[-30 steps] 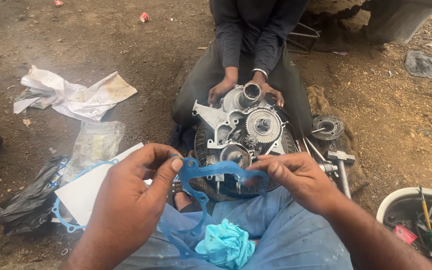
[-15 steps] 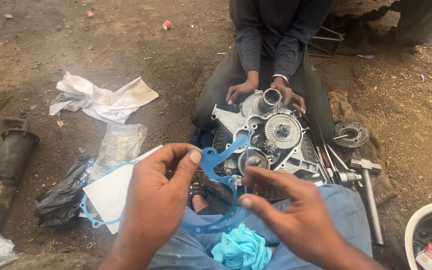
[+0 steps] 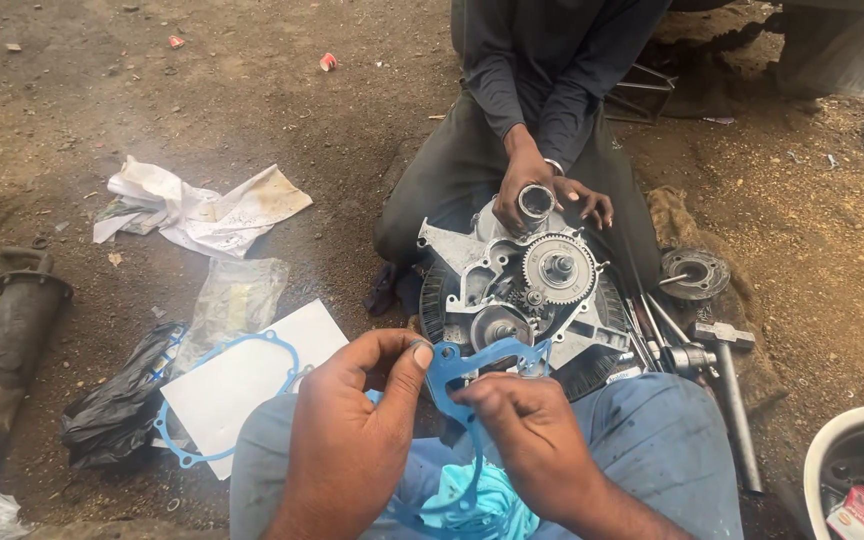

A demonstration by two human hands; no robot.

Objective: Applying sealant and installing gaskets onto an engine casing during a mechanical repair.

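My left hand (image 3: 352,440) and my right hand (image 3: 532,440) both pinch a thin blue gasket (image 3: 452,365) over my lap. Its upper end stands between my thumbs and its lower loop hangs down past a teal cloth (image 3: 482,505) on my knees. Just beyond lies a grey metal engine casing (image 3: 517,290) with a toothed gear (image 3: 558,268). A person in dark clothes sits opposite, with one hand (image 3: 522,185) on a short metal sleeve (image 3: 536,202) at the casing's far edge.
A second blue gasket (image 3: 177,400) lies on white card (image 3: 252,385) at my left, beside a black plastic bag (image 3: 117,405) and crumpled paper (image 3: 197,210). A hammer (image 3: 727,380) and tools lie right of the casing. A dark metal cylinder (image 3: 7,340) lies far left, a white tub (image 3: 852,470) far right.
The gasket was stretched wide between my hands. My right hand has since come in toward the left and now pinches it low in the middle. The view has shifted left.
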